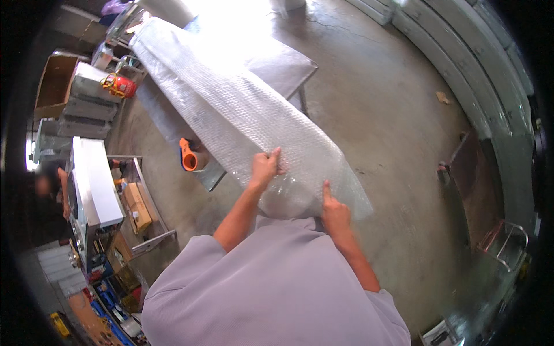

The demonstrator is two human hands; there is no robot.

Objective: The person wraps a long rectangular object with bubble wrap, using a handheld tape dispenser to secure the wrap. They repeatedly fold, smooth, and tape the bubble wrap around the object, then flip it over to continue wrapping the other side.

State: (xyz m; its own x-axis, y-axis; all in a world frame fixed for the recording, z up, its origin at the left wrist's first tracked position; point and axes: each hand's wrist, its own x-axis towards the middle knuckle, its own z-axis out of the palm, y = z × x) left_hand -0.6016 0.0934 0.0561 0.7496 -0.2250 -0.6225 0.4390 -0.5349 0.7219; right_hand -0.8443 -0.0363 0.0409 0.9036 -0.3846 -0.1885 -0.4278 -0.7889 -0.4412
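A long sheet of clear bubble wrap (231,98) stretches from the far left down to my chest, over a table (297,63) with a pale covering. My left hand (266,170) is closed on the wrap near its close end, fingers curled and thumb stretched forward. To its right, my right hand (337,214) grips the wrap by its near right part, with one digit pointing forward along it. Between the hands the film bulges in loose, shiny folds. An orange tape dispenser (187,157) with a roll of tape sits left of the wrap, by the table's edge.
At left are a red gas canister (120,86), an open cardboard box (56,86) and a white-topped metal unit (95,179), with a person (49,196) behind it. Large wrapped panels (461,57) line the right side, near a brown board (476,184).
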